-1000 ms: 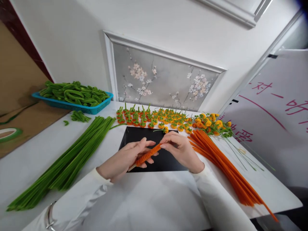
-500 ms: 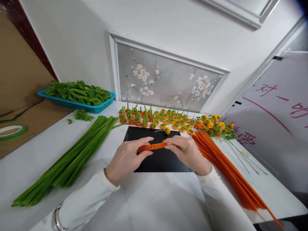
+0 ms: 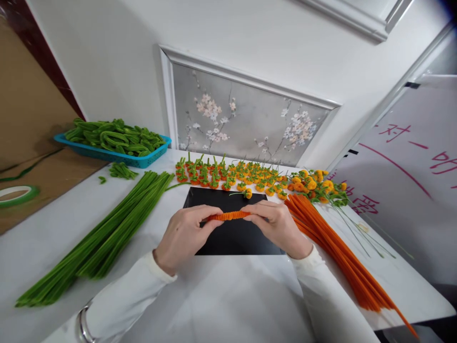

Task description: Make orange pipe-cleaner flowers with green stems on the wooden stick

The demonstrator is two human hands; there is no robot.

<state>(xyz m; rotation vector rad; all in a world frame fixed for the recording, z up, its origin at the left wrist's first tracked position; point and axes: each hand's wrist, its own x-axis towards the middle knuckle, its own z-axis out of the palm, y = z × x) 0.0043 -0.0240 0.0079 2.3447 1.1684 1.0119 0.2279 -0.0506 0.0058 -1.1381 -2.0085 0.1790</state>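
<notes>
An orange coiled pipe cleaner (image 3: pixel 231 216) stretches sideways between my two hands, over a black mat (image 3: pixel 235 240). My left hand (image 3: pixel 187 233) pinches its left end between thumb and fingers. At the other end, my right hand (image 3: pixel 280 226) has its thumb and fingertips closed on the coil. Whatever core runs inside the coil is hidden. On the mat's back edge lies a small orange-yellow flower (image 3: pixel 247 193) with a thin green stem.
Green pipe cleaners (image 3: pixel 103 238) lie left, orange ones (image 3: pixel 339 252) right. Rows of small flower heads (image 3: pixel 214 178) stand behind the mat, beside a stemmed flower bunch (image 3: pixel 314 186). A blue tray (image 3: pixel 143 162) holds green loops; green tape (image 3: pixel 32 194) sits far left.
My left hand has closed from a looser hold into a pinch, its fingertips shifting slightly along the coil. The right hand stays nearly in place.
</notes>
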